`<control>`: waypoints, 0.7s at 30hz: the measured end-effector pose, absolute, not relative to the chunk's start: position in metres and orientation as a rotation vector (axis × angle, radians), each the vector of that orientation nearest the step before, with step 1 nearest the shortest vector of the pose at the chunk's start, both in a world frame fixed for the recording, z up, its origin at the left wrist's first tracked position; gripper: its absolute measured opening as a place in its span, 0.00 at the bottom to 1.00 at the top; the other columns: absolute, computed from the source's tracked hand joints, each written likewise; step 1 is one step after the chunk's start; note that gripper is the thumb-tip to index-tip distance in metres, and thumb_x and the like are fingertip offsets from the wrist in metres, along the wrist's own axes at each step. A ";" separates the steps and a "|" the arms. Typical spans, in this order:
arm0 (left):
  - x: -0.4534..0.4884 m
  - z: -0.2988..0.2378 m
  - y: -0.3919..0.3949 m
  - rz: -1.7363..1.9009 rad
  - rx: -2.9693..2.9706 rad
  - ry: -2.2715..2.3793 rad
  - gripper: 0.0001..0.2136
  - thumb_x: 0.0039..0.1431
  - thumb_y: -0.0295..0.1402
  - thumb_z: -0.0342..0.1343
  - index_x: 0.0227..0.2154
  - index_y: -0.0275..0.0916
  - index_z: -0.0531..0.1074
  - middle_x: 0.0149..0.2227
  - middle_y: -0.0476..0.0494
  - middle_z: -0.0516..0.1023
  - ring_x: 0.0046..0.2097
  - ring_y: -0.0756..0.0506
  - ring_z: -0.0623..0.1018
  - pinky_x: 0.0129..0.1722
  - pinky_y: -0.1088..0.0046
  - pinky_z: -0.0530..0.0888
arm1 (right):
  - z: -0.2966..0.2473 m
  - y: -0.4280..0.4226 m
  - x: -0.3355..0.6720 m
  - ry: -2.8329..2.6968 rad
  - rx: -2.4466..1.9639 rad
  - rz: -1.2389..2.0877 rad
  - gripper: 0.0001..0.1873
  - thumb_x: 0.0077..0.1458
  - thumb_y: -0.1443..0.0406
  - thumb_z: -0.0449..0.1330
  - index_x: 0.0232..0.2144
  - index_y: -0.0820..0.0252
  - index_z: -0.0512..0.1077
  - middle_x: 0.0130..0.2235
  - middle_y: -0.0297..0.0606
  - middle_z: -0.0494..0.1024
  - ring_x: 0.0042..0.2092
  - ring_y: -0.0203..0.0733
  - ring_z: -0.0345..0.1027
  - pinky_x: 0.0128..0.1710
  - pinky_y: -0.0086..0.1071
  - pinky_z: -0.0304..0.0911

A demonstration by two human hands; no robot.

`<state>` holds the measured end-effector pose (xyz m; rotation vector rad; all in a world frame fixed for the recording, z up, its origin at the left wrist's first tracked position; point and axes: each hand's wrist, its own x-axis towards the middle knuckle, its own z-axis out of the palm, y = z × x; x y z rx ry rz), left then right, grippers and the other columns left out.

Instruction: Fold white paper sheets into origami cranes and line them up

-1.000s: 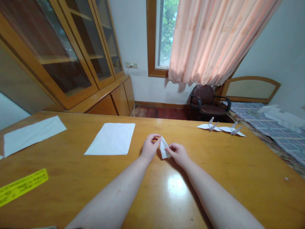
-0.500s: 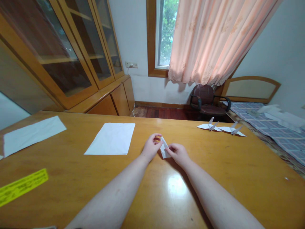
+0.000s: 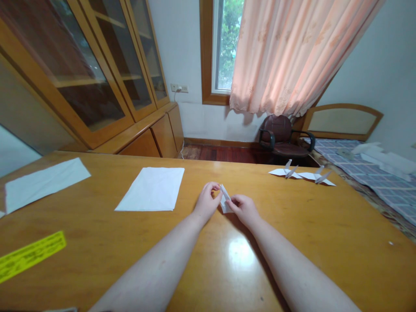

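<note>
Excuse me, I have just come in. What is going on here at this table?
A person is holding a folded paper between the left hand and the right hand, over a wooden table. Two paper cranes stand farther along the table to the right, and a white sheet lies to the left.

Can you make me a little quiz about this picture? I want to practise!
1. How many paper cranes are on the table?
2. True or false: the folded paper is between the left hand and the right hand.
3. What colour is the strip on the table? A red, B yellow, C blue.

Key: 1 two; 2 true; 3 B.
</note>
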<state>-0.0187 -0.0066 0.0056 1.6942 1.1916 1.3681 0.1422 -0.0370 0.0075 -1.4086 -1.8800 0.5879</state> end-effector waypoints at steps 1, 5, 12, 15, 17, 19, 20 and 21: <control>-0.018 0.005 -0.007 1.352 1.691 1.187 0.07 0.50 0.28 0.56 0.34 0.39 0.70 0.39 0.44 0.73 0.42 0.47 0.73 0.42 0.69 0.69 | 0.007 -0.037 0.142 -1.887 -1.409 0.580 0.14 0.53 0.59 0.55 0.21 0.60 0.71 0.22 0.33 0.70 0.25 0.34 0.60 0.26 0.27 0.53; -0.019 0.005 -0.006 1.310 1.637 1.152 0.07 0.52 0.29 0.54 0.35 0.38 0.71 0.39 0.43 0.73 0.41 0.47 0.73 0.42 0.69 0.70 | 0.005 -0.037 0.142 -1.899 -1.428 0.572 0.13 0.53 0.60 0.55 0.22 0.60 0.71 0.22 0.33 0.71 0.25 0.34 0.61 0.26 0.27 0.53; -0.022 0.006 -0.004 1.369 1.589 1.172 0.05 0.53 0.32 0.54 0.30 0.38 0.71 0.38 0.44 0.73 0.41 0.47 0.73 0.40 0.71 0.70 | 0.002 -0.036 0.144 -1.903 -1.421 0.609 0.12 0.52 0.60 0.56 0.24 0.60 0.72 0.24 0.34 0.73 0.26 0.35 0.62 0.27 0.27 0.55; -0.023 0.008 -0.005 1.368 1.597 1.208 0.05 0.53 0.33 0.53 0.29 0.38 0.71 0.37 0.44 0.73 0.40 0.47 0.73 0.39 0.72 0.70 | 0.002 -0.036 0.144 -1.921 -1.422 0.605 0.12 0.52 0.60 0.56 0.24 0.60 0.72 0.24 0.35 0.73 0.26 0.35 0.62 0.27 0.27 0.55; -0.023 0.009 -0.005 1.367 1.597 1.225 0.04 0.52 0.32 0.53 0.28 0.38 0.71 0.36 0.44 0.74 0.40 0.47 0.73 0.39 0.72 0.70 | 0.002 -0.036 0.143 -1.936 -1.422 0.593 0.12 0.53 0.60 0.56 0.24 0.60 0.72 0.24 0.34 0.73 0.26 0.35 0.62 0.27 0.28 0.54; -0.023 0.009 -0.006 1.367 1.586 1.235 0.03 0.51 0.32 0.54 0.27 0.38 0.71 0.36 0.45 0.74 0.39 0.47 0.73 0.38 0.72 0.69 | 0.003 -0.037 0.143 -1.956 -1.424 0.573 0.12 0.53 0.60 0.55 0.23 0.60 0.72 0.23 0.34 0.72 0.26 0.34 0.61 0.27 0.28 0.54; -0.023 0.009 -0.006 1.368 1.581 1.239 0.03 0.50 0.31 0.54 0.27 0.38 0.71 0.35 0.45 0.74 0.39 0.47 0.73 0.38 0.72 0.69 | 0.003 -0.037 0.143 -1.968 -1.424 0.565 0.12 0.53 0.60 0.55 0.23 0.60 0.72 0.23 0.34 0.72 0.26 0.34 0.61 0.27 0.28 0.54; -0.024 0.010 -0.006 1.369 1.578 1.242 0.03 0.50 0.31 0.54 0.26 0.39 0.71 0.35 0.46 0.74 0.39 0.47 0.73 0.38 0.72 0.69 | 0.003 -0.037 0.143 -1.982 -1.422 0.557 0.13 0.53 0.59 0.55 0.23 0.59 0.72 0.23 0.34 0.72 0.26 0.34 0.61 0.27 0.27 0.53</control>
